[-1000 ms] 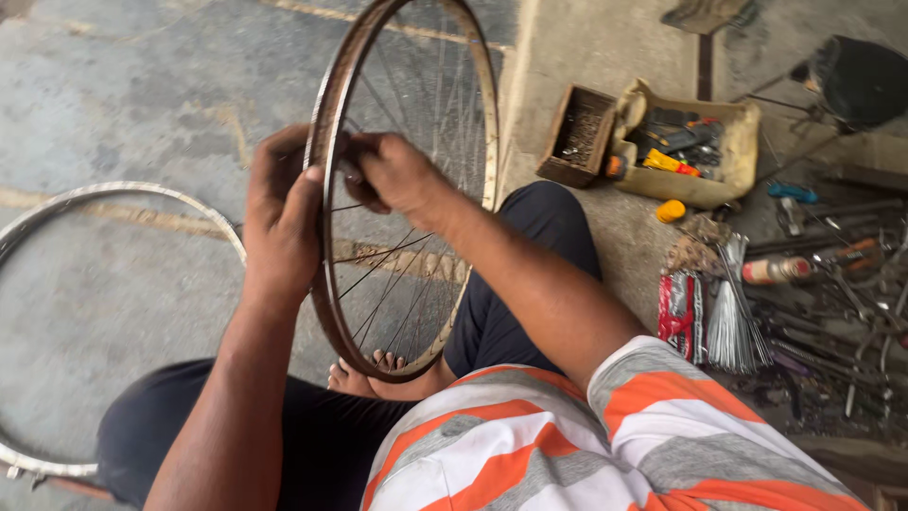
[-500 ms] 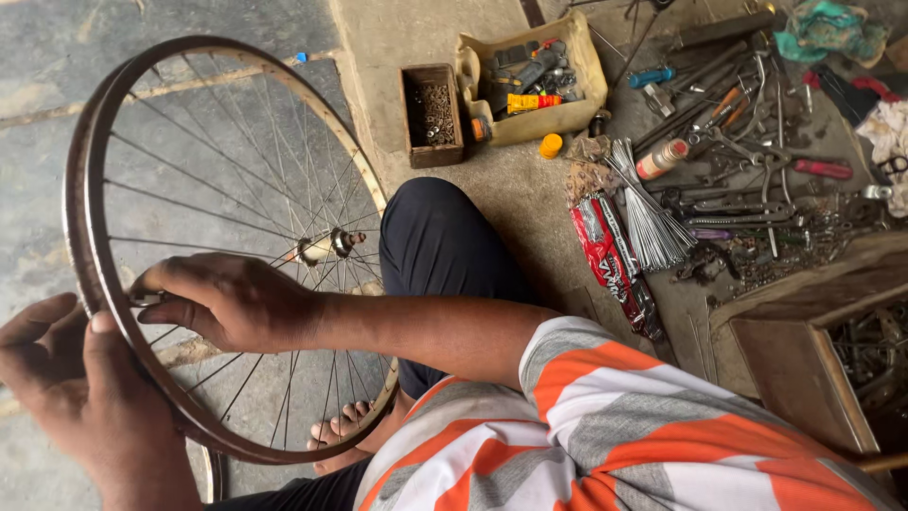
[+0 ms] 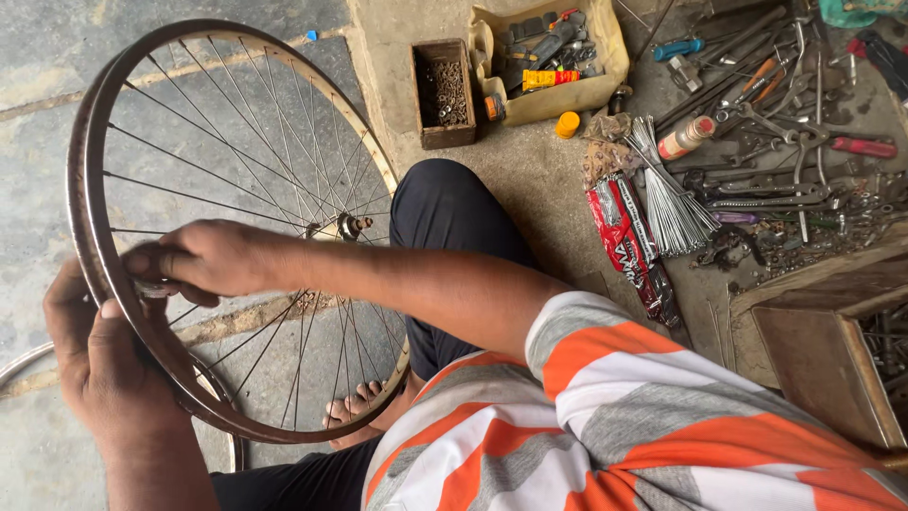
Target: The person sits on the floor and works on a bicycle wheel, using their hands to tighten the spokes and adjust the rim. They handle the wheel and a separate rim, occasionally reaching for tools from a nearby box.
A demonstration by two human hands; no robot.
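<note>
Head view: rusty brown spoked bicycle wheel rim stood upright at frame left — left hand wrapped its lower-left edge, fingers curled. Right hand pinched small silver part at rim. Bundle of silver spokes lay centre right.

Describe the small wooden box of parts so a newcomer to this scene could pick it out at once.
Start from the spoked wheel that the left hand and right hand hold. Past the dark-trousered knee, on the concrete floor, a small dark wooden box lies beside a pale tray. The box is narrower, brown, and holds only small rusty metal bits, whereas the tray holds mixed tools.
</note>
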